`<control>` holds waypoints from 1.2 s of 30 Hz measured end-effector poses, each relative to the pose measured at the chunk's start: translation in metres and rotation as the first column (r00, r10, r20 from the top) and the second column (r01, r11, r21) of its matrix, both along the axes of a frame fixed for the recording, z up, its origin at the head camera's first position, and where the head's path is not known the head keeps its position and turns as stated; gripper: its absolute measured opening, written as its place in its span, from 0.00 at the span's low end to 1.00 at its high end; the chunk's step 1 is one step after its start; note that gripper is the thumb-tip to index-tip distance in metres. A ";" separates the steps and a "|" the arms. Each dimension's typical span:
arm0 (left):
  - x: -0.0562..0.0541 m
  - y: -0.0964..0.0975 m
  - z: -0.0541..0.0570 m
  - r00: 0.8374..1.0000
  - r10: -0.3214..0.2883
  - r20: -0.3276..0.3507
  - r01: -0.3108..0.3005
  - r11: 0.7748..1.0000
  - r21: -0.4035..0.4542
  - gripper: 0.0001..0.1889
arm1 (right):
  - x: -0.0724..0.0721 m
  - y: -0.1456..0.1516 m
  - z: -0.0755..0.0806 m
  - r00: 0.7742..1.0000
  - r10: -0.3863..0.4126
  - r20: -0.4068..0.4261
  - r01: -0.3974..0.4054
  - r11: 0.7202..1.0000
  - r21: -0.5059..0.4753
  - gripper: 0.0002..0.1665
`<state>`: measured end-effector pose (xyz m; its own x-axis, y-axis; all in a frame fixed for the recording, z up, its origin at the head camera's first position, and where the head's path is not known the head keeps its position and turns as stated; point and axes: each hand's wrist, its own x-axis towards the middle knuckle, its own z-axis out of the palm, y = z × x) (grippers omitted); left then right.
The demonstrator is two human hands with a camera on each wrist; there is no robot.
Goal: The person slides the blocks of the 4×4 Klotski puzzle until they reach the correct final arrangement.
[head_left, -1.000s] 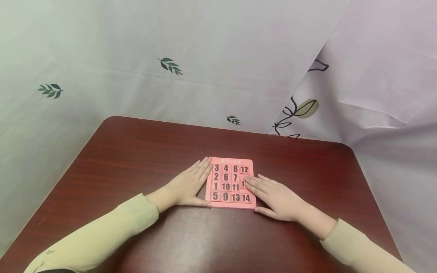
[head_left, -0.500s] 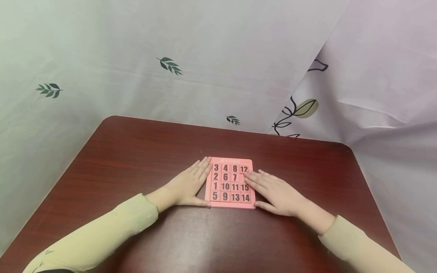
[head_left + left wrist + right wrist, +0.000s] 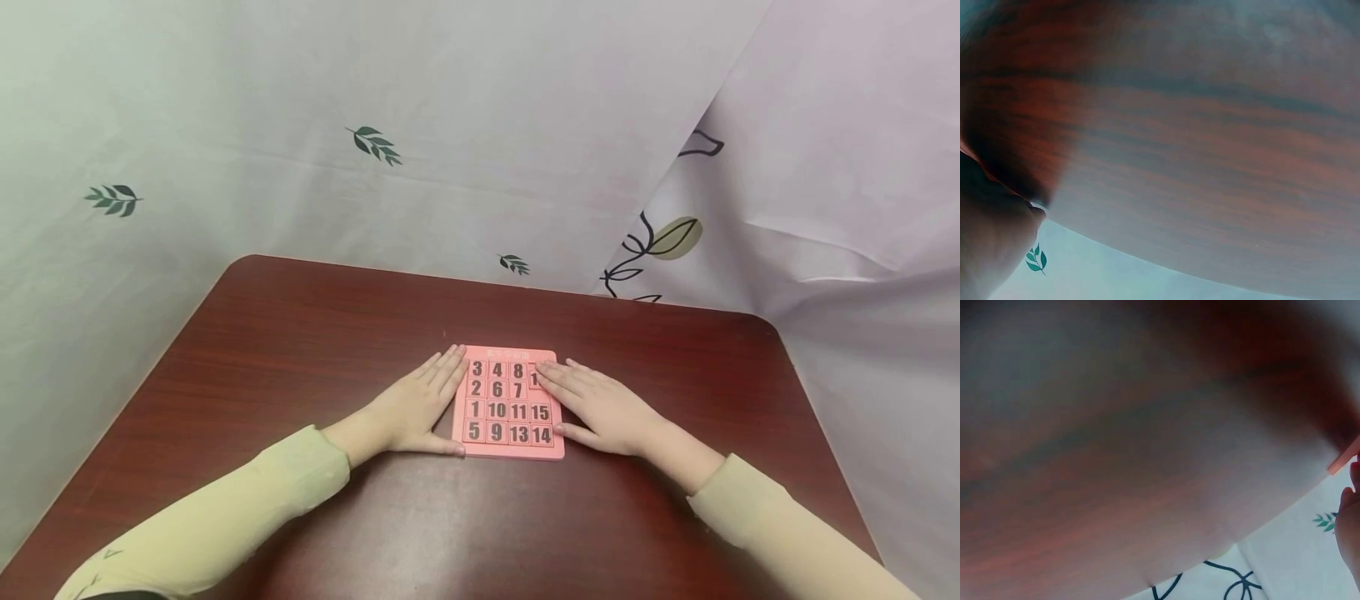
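Observation:
A pink number slide puzzle lies flat on the table in the head view, its tiles in rows of black numerals. My left hand rests along its left side, fingers straight, fingertips at the top left corner and thumb at the bottom left. From the right, my right hand reaches over the frame with straight fingers. Its fingertips press a tile in the right column and hide part of its number; the tile sits slightly below the top row. Under it is a gap, then the 15 tile. The right wrist view catches only the puzzle's edge.
The dark red wooden table has rounded far corners. Behind it hangs a pale curtain with leaf prints, and a second patterned cloth hangs at the right.
The 15 tile has slid down into the third row. My right hand has then moved up to the top right tile, which has shifted slightly down. The left hand stays in place.

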<state>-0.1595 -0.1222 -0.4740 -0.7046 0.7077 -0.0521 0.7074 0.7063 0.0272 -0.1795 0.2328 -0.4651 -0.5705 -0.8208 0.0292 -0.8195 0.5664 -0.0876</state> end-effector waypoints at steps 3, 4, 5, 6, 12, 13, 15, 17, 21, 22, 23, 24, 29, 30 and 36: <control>0.000 0.000 0.000 1.000 0.000 0.000 0.000 1.000 -0.004 0.68 | 0.009 0.002 0.000 1.000 0.027 -0.011 -0.027 1.000 -0.007 0.46; 0.000 0.000 0.000 1.000 0.000 0.000 0.000 1.000 -0.005 0.68 | 0.012 0.003 0.000 0.999 0.036 -0.018 -0.036 0.999 -0.010 0.46; 0.000 0.000 0.000 1.000 0.000 -0.001 0.000 1.000 -0.006 0.68 | 0.014 0.003 -0.001 0.999 0.046 -0.026 -0.046 0.999 -0.015 0.46; 0.000 0.000 0.000 1.000 0.000 0.000 0.000 1.000 -0.006 0.68 | 0.016 0.004 -0.001 0.998 0.053 -0.036 -0.054 0.998 -0.020 0.46; -0.001 -0.001 -0.001 1.000 -0.002 0.006 0.002 1.000 0.004 0.68 | 0.014 0.001 0.001 0.996 0.052 -0.070 -0.054 0.998 -0.027 0.46; -0.001 -0.001 -0.001 1.000 -0.002 0.007 0.002 1.000 0.005 0.68 | 0.013 0.000 0.002 0.997 0.044 -0.063 -0.046 0.999 -0.025 0.46; -0.001 -0.001 -0.002 1.000 -0.003 0.008 0.003 1.000 0.008 0.68 | 0.008 -0.005 0.003 0.999 0.029 -0.044 -0.030 0.999 -0.021 0.46; -0.001 -0.001 -0.001 1.000 -0.002 0.008 0.002 1.000 0.007 0.68 | 0.003 -0.011 0.003 0.999 0.020 -0.025 -0.020 1.000 -0.021 0.46; 0.001 -0.001 0.000 1.000 -0.002 0.009 0.002 1.000 0.010 0.68 | -0.005 -0.023 0.004 1.000 0.026 -0.015 -0.026 0.999 -0.018 0.46; 0.001 0.000 -0.001 1.000 -0.003 0.010 0.003 1.000 0.010 0.68 | -0.007 -0.026 0.004 0.999 0.031 -0.015 -0.031 0.999 -0.015 0.46; 0.001 0.000 -0.001 1.000 -0.004 0.011 0.004 1.000 0.011 0.68 | -0.008 -0.028 0.004 0.999 0.034 -0.015 -0.034 0.999 -0.012 0.46; 0.001 0.000 -0.001 1.000 -0.004 0.012 0.004 1.000 0.013 0.68 | -0.009 -0.029 0.003 0.999 0.036 -0.013 -0.036 0.999 -0.006 0.46; 0.002 0.001 -0.001 1.000 0.000 0.008 0.000 1.000 0.008 0.68 | -0.009 -0.026 0.004 1.000 0.022 -0.006 -0.021 1.000 0.018 0.46; 0.002 0.001 -0.001 1.000 0.002 0.008 -0.002 1.000 0.008 0.68 | -0.009 -0.024 0.004 1.000 0.017 -0.008 -0.017 1.000 0.022 0.46; 0.001 0.000 -0.001 1.000 0.006 0.006 -0.006 1.000 0.004 0.68 | -0.006 -0.008 0.007 1.000 -0.005 -0.026 0.005 1.000 0.003 0.46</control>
